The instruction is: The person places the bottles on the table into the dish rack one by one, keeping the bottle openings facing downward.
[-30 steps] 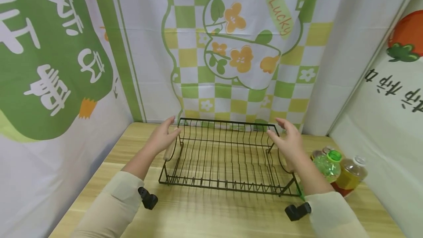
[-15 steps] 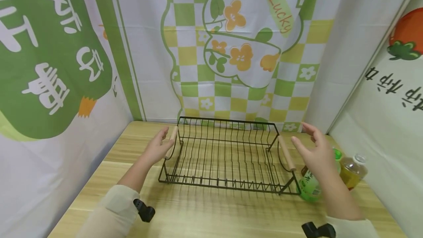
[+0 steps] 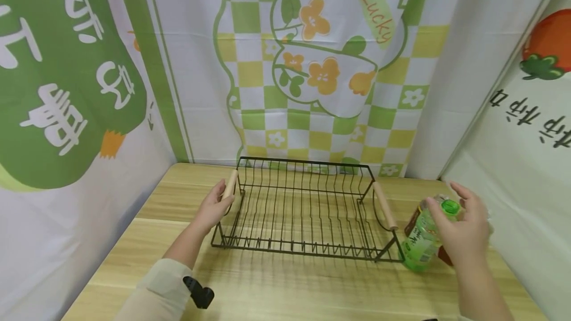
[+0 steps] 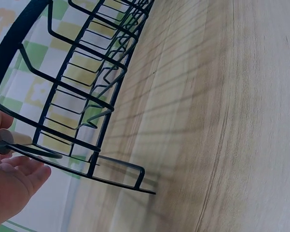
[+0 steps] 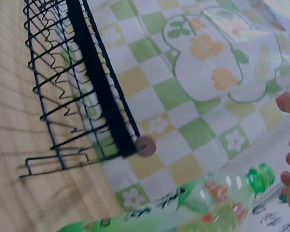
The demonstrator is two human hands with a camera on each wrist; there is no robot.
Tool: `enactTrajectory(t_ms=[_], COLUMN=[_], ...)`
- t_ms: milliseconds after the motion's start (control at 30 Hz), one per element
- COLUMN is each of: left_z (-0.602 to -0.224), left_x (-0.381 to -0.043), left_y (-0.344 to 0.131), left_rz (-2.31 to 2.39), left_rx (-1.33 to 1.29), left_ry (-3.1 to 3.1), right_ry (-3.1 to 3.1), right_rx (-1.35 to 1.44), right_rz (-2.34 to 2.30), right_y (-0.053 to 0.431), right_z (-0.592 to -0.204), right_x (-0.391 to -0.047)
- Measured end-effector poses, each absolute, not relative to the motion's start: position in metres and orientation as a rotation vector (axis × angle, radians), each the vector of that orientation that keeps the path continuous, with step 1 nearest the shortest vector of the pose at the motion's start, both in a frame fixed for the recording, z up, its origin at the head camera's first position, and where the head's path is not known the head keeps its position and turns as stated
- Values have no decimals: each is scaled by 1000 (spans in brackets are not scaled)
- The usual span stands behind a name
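Beside one rack [image 3: 305,162]; two hands [image 3: 211,210] [image 3: 466,232]

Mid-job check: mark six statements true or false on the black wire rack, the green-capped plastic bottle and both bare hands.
1. The black wire rack stands on the pale wood-grain table. True.
2. The bare right hand is near the green-capped plastic bottle. True.
3. The bottle stands at the rack's left end. False: right end.
4. A cylindrical pale-wood handle sits at each end of the rack. True.
5. The right hand grips a handle. False: it touches neither handle.
6. Neither hand is at a handle. False: the bare left hand is at the left handle.
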State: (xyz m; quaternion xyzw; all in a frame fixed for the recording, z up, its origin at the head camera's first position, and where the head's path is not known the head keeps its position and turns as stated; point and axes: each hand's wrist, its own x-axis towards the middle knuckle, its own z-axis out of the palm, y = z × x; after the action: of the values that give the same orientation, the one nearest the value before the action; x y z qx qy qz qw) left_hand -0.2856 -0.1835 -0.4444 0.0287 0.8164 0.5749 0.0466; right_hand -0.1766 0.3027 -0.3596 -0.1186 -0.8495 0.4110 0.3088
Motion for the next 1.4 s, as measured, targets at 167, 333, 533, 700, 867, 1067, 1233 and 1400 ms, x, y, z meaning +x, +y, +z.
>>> enactTrajectory(t_ms=[167,333,533,700,867,1067,1233,1400], left_z=[-447,-449,-452,-450,-449,-451,-451,-451], left_x=[-284,-285,-286,-284,-284,-285,-285,-285], left_y=[-184,-183,-182,-182,-182,-181,-181,-182], left_rz=[1787,1789,1797,1808,1808,1784,1784,1788], left_rx=[70,63,67,54,62,71,66,68], left_ry=[2467,2471,2468,2462,2460,2476,2480,2481], right_ry=[-2200,-2273,-2290,-2335,-2378,-2376,-2375,-2373], right_rx=[-372,-450,-532,-515,-492,-518,-544,-560], right_rz=[1090,1169,1233,1248,1293,1357,1364,1383], right_y=[313,324,331,336,337,338,338,335], right_z=[-374,-392,-409,-417,-426,-434,-435,-431], right_x=[-172,-169,-170,-172,-176,-177,-177,-177])
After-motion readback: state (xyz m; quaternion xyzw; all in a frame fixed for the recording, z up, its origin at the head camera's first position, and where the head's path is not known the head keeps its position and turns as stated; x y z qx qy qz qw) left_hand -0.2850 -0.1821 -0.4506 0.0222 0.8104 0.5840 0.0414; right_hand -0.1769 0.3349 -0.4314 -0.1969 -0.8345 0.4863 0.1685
